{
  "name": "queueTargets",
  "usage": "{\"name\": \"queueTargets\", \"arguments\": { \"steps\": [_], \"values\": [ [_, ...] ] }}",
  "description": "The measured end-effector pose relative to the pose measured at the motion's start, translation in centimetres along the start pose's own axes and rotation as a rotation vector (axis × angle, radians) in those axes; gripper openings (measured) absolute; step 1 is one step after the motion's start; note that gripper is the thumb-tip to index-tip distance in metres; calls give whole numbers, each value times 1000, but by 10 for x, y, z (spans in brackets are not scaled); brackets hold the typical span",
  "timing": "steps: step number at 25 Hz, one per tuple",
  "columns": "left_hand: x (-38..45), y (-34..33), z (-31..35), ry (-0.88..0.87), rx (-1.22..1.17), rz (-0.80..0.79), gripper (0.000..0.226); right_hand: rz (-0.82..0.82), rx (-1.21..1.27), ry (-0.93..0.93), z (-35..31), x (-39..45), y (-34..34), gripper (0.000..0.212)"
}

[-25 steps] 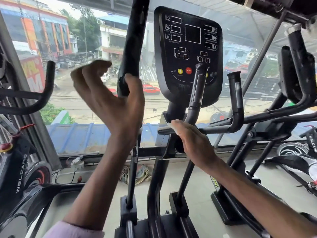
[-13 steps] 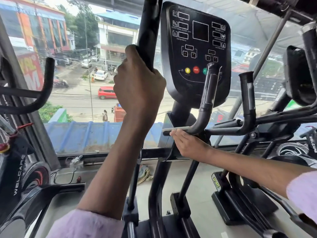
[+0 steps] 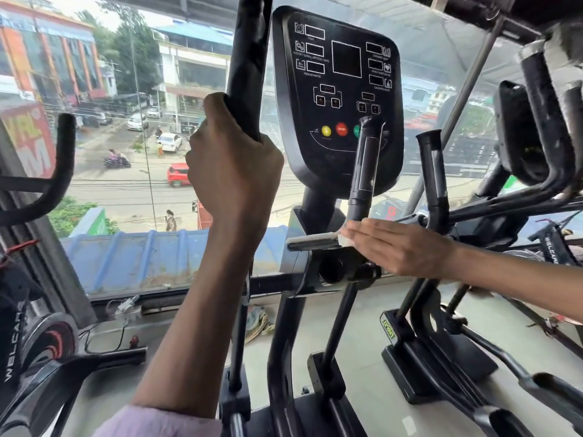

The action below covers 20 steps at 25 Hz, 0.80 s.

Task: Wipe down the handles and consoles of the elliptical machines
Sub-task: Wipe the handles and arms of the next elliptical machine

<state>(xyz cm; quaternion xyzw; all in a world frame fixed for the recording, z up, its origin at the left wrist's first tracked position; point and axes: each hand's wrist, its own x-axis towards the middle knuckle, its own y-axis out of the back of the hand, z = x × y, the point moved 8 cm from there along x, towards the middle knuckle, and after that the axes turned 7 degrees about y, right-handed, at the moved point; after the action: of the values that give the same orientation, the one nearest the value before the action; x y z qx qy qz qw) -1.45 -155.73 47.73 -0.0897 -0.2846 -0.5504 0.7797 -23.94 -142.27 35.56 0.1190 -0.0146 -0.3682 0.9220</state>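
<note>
The elliptical's black console (image 3: 337, 89), with yellow, red and green buttons, stands straight ahead. My left hand (image 3: 233, 171) is wrapped around the long black moving handle (image 3: 249, 58) to the left of the console. My right hand (image 3: 394, 244) lies flat, fingers together, against the bend at the base of the short fixed handle (image 3: 366, 165). Its fingertips press a small white wipe (image 3: 345, 240) onto the horizontal bar (image 3: 312, 241). A second short handle (image 3: 432, 175) rises just to the right, untouched.
Another elliptical (image 3: 536, 121) stands close on the right. An exercise bike (image 3: 38, 342) and its curved handlebar (image 3: 60, 171) are on the left. A window wall runs right behind the machines. A rag heap (image 3: 258, 323) lies on the floor below the window.
My left hand went from loose fingers to a full grip on the long handle. My right hand slid right along the bar and flattened against the short handle's base.
</note>
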Motion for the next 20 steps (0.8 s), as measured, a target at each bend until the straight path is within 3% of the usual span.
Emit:
{"name": "queueTargets", "arguments": {
  "steps": [7,15,20],
  "values": [
    [1,1,-4,36,-30,1,31,-134,11,-114,-33,37,-33,32],
    [1,-1,-7,43,-38,26,30,-139,-76,-180,15,26,-7,23],
    [1,-2,-6,41,-29,32,30,-373,18,-261,-8,62,-46,24]
  ]
}}
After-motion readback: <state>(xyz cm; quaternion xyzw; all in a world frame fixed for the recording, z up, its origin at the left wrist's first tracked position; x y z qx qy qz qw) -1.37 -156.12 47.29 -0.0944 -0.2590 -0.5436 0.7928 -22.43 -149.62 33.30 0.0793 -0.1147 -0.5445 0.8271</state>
